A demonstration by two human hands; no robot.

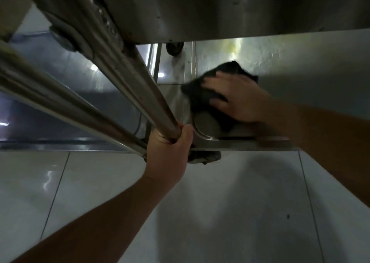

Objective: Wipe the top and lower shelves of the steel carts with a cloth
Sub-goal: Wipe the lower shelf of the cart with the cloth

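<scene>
No writing shows. The right hand (238, 98) presses flat, fingers straight, on the dark cloth (202, 98) on the lower shelf (250, 142); the left hand (170, 146) has its fingers clenched round the cart's post (128, 70).

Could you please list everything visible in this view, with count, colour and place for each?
cloth: one, black, flat on the lower shelf near its front left corner
lower shelf: one, steel grey, bottom of the cart, right of centre
upper shelf: one, steel grey, seen from below across the top
cart posts: several, shiny steel, slanting from upper left down to the shelf corner
wheels: two seen, dark, one under the near corner, one at the far side
floor: pale grey glossy tiles, lower half
left hand: one, grips a post at its base
right hand: one, fingers spread, presses on the cloth
</scene>
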